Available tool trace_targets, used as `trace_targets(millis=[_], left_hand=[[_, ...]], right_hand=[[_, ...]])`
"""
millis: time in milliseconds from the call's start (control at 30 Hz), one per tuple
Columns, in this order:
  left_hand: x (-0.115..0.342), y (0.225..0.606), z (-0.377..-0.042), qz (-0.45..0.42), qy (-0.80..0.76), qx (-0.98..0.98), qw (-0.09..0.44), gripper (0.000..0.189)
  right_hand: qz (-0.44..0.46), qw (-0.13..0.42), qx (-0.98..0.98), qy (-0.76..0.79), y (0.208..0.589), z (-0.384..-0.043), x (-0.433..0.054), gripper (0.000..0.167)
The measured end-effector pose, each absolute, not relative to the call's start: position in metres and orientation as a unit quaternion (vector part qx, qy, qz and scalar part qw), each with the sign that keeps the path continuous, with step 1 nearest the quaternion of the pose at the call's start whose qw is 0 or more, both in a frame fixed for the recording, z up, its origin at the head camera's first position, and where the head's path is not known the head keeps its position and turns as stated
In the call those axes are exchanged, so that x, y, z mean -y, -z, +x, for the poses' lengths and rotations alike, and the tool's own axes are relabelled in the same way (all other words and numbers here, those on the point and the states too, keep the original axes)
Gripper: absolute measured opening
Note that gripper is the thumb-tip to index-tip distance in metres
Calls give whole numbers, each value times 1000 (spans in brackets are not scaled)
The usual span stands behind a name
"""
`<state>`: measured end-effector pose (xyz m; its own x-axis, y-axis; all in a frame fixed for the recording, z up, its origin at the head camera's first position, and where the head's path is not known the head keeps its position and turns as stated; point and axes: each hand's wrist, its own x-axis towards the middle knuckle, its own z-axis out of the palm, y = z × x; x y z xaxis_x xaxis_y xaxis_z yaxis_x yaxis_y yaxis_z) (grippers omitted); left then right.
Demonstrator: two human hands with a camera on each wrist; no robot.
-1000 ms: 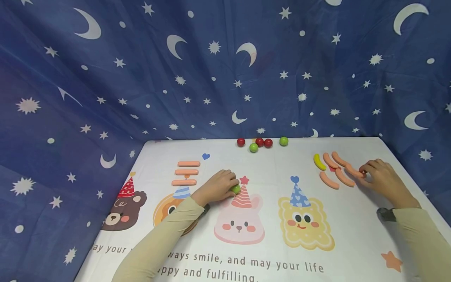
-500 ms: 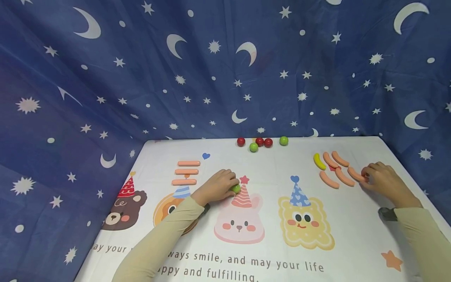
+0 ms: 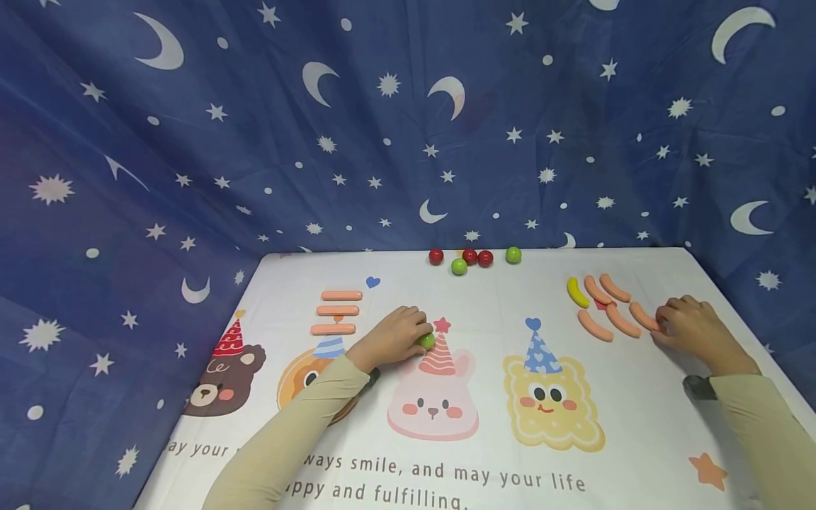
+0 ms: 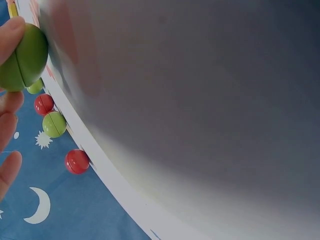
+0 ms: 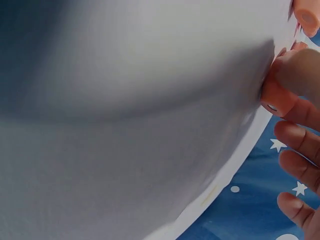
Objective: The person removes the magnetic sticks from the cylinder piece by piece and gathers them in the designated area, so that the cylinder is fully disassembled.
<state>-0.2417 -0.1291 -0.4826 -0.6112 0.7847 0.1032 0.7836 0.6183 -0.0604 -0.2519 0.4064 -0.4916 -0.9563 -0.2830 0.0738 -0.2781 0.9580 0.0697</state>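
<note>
In the head view my left hand [image 3: 397, 337] pinches a shiny green ball [image 3: 426, 341] over the hat of the printed pink rabbit. The left wrist view shows a dark seam on this green ball [image 4: 31, 57], with a fingertip and thumb on it. On the right, my right hand [image 3: 693, 331] pinches the near end of a toy sausage [image 3: 644, 316] on the cloth. That sausage [image 5: 278, 94] shows its end between thumb and finger in the right wrist view; the other fingers are spread. Beside it lie several more sausages [image 3: 596, 326] and a yellow banana-shaped piece [image 3: 577, 292].
Three straight sausages [image 3: 338, 310] lie in parallel rows left of my left hand. Along the table's back edge sit red balls [image 3: 436, 257] and green balls [image 3: 513, 255]. A blue curtain [image 3: 408, 142] rises behind the printed white tablecloth [image 3: 497, 453].
The sausage in my right hand has shifted slightly right and nearer, and its far end now lies apart from the sausage behind it. My left hand with the green ball has stayed in place.
</note>
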Motion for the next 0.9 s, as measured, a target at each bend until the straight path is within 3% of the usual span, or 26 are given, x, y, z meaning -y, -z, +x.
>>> trace_targets(millis=[233, 633, 900], left_hand=[[129, 483, -243, -437, -5, 897, 63, 31], [130, 485, -244, -433, -7, 899, 67, 32], [132, 484, -252, -423, -10, 903, 70, 31]], right_hand=[[157, 72, 985, 27, 495, -252, -406, 26], [141, 100, 985, 14, 490, -247, -400, 56], [167, 159, 973, -23, 470, -238, -367, 58]])
